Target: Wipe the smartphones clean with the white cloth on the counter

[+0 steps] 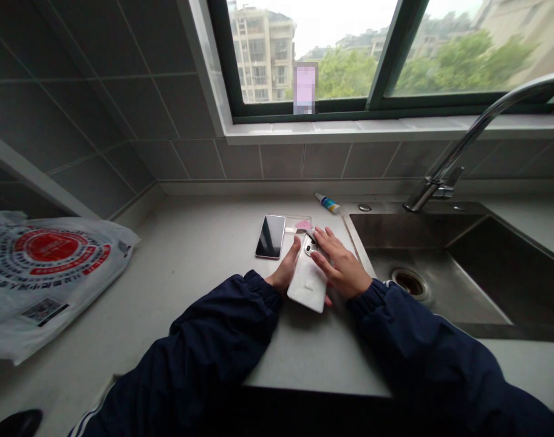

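Bag (71, 279) hides its contents. Left hand (285, 268) clasps a white phone (308, 285); right hand (341, 264) touches it, grip unclear.

One head-worn camera is looking forward and down, viewing the counter (199, 249) nearby and the window (386, 54) beyond.

Plastic bag (99, 227), L side: Chinese chars in blk rings + red bands round red disc (51, 246), too small/warped to read; QR code (44, 311) below, blk/wht. White phone (307, 276): tiny grey logo (308, 289) nr lower end, blurred. Tube (328, 203): blue/yellow label, txt illegible.
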Demonstrator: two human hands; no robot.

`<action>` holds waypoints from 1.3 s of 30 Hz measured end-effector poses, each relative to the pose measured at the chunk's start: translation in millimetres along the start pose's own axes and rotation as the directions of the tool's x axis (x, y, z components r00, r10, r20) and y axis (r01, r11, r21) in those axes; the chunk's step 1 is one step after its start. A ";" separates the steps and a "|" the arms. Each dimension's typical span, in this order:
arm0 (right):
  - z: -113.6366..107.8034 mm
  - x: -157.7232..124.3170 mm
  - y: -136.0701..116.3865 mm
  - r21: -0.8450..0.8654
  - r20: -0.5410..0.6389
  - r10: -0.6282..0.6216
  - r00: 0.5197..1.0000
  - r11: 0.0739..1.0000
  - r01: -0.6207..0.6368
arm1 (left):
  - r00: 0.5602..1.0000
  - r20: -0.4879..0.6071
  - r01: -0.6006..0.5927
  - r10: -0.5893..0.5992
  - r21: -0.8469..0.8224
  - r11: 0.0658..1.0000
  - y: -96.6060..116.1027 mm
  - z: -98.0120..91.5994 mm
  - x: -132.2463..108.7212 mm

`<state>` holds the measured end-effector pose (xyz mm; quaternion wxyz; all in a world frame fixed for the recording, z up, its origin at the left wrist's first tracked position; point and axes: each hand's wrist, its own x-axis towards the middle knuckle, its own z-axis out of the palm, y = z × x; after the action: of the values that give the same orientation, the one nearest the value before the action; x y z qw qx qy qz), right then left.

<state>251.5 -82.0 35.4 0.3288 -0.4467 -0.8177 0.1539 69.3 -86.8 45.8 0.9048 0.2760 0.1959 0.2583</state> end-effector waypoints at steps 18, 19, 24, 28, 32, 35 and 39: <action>-6.7 -1.1 -11.5 0.035 0.136 -0.139 0.981 0.990 0.135 | 0.990 -0.076 -0.130 0.121 -0.134 0.982 -1.8 2.8 6.7; -7.0 -1.1 -12.0 0.044 0.149 -0.158 0.976 0.987 0.153 | 0.988 -0.088 -0.140 0.129 -0.140 0.980 -1.5 3.7 7.1; -10.2 -1.4 -15.7 0.111 0.189 -0.244 0.951 0.968 0.227 | 0.977 -0.116 -0.201 0.181 -0.199 0.959 -0.2 -0.6 9.4; -13.2 -3.0 -22.0 0.168 0.150 -0.279 0.949 0.953 0.254 | 0.974 -0.098 -0.223 0.205 -0.239 0.945 -0.6 -13.8 10.6; -12.7 -4.9 -25.1 0.215 0.023 -0.279 0.960 0.939 0.268 | 0.972 -0.119 -0.227 0.202 -0.258 0.939 -0.7 -15.8 10.3; -11.0 -5.0 -23.1 0.154 -0.008 -0.290 0.957 0.945 0.288 | 0.960 -0.178 -0.257 0.217 -0.254 0.932 0.2 -10.0 9.7; -11.2 -3.4 -19.7 0.059 0.091 -0.301 0.949 0.953 0.296 | 0.950 -0.248 -0.246 0.192 -0.210 0.946 1.8 -3.3 8.9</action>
<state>248.0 -96.2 53.0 0.3172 -0.3022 -0.8876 0.1426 74.1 -79.1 42.4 0.8689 0.1548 0.2325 0.4087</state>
